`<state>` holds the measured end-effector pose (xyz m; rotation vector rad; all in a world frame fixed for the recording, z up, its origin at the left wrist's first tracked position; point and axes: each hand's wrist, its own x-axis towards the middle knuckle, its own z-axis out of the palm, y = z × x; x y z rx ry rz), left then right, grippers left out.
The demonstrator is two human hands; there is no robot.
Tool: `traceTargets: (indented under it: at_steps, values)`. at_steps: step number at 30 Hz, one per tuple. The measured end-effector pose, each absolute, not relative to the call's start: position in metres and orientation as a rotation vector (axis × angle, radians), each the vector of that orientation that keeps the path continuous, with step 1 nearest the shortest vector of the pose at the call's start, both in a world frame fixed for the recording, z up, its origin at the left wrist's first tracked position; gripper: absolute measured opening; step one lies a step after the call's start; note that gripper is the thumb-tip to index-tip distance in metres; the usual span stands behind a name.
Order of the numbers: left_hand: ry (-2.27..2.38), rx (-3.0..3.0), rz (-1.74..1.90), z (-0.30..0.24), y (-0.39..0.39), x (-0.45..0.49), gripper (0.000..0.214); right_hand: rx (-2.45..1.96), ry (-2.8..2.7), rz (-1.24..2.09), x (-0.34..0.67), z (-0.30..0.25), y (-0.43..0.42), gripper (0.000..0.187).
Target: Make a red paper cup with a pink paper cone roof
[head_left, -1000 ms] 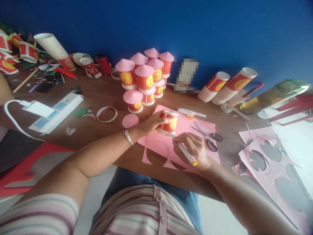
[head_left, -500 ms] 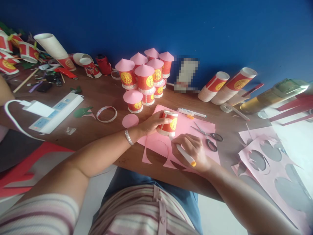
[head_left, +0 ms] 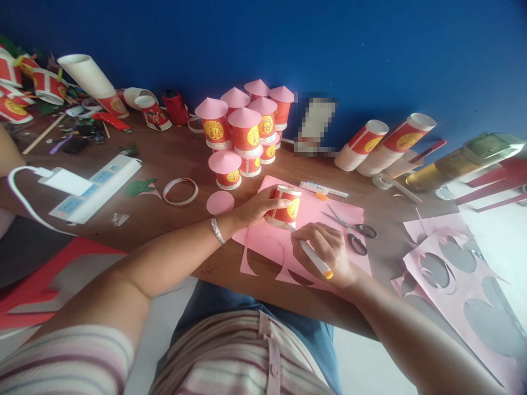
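Note:
My left hand (head_left: 256,208) is wrapped round a red paper cup (head_left: 285,206) standing upside down on a pink paper sheet (head_left: 329,219). My right hand (head_left: 327,249) grips a white pen with an orange end (head_left: 315,259), its tip against the cup's rim on the sheet. The sheet has round holes cut out near its front edge. A loose pink paper disc (head_left: 219,202) lies left of my left hand.
Several red cups with pink cone tops (head_left: 242,129) are stacked behind. Scissors (head_left: 352,230) and a second pen (head_left: 323,190) lie on the sheet. A tape ring (head_left: 180,191) and power strip (head_left: 93,189) are left. Cut pink sheets (head_left: 461,274) and cup stacks (head_left: 382,142) are right.
My right hand with the pen shifted slightly around the cup's rim. The cup and my left hand stayed in place.

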<state>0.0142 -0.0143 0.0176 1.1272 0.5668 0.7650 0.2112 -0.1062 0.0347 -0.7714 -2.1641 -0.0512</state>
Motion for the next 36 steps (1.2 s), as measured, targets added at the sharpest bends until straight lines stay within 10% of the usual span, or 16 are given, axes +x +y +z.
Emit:
traceTargets:
  at_steps: [36]
  values:
    - [0.547, 1.079, 0.750, 0.0182, -0.0148, 0.0153, 0.038, -0.737, -2.133, -0.063, 0.2097, 0.0386, -0.1062, 0.025]
